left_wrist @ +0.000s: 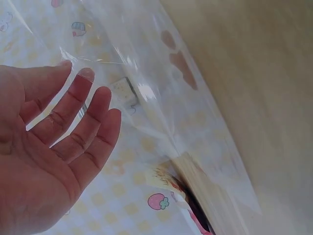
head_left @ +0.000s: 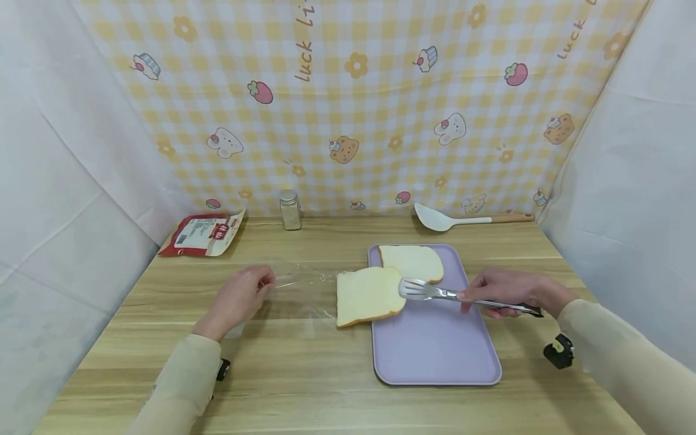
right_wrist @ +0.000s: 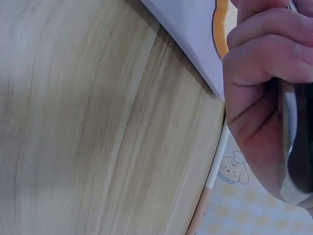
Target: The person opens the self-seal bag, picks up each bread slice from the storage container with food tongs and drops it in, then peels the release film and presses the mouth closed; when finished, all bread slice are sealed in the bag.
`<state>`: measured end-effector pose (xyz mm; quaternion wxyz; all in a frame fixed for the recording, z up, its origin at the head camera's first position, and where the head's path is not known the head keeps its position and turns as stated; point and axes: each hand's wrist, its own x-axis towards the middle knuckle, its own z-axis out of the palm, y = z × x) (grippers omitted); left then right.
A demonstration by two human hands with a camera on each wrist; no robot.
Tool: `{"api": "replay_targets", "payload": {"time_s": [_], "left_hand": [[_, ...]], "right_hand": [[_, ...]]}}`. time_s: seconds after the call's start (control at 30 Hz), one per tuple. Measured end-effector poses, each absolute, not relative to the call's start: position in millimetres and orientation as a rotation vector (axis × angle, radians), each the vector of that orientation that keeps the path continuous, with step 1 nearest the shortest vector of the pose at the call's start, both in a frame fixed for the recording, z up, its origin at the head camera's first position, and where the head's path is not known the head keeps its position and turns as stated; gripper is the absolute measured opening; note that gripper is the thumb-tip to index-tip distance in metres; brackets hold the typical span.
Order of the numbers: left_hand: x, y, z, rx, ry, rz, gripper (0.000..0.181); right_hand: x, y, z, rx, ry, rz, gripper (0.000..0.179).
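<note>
My left hand [head_left: 239, 300] pinches the edge of a clear plastic bag [left_wrist: 146, 93] between thumb and forefinger, the other fingers loosely bent. The bag stretches right toward a slice of bread [head_left: 367, 296], whose left edge meets it. That slice overlaps the left rim of a lilac tray [head_left: 435, 350]. With my right hand [head_left: 502, 290] I grip metal tongs [head_left: 435, 292] around their handle; the slotted tip lies over the slice's right edge. Behind it on the tray lies a second bread slice [head_left: 413, 261], partly covered by the first.
A red and cream packet [head_left: 202, 234] lies at the back left. Near it stands a glass shaker [head_left: 290, 211] with a metal lid. A white spatula [head_left: 451, 221] with a wooden handle lies along the back right, by the checked curtain [head_left: 348, 109].
</note>
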<state>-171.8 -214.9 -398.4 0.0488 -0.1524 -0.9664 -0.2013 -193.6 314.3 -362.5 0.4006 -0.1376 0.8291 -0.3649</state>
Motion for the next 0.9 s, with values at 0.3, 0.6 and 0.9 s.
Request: {"api": "replay_targets", "payload": {"time_s": [0.3, 0.6, 0.9], "left_hand": [[-171.1, -210.1, -396.6, -0.422, -3.000, -0.627, 0.004], [-168.3, -204.2, -395.1, -0.426, -3.035, -0.617, 0.005], [-166.8, -200.9, -391.8, -0.485, -3.054, -0.600, 0.016]], "right_hand": [[-193.6, 307.8, -369.6, -0.359, 2.091, -0.931, 0.041], [-194.1, 295.5, -367.9, -0.349, 2.110, -0.908, 0.041], [-193.6, 293.9, -370.4, -0.341, 2.142, -0.888, 0.040]]}}
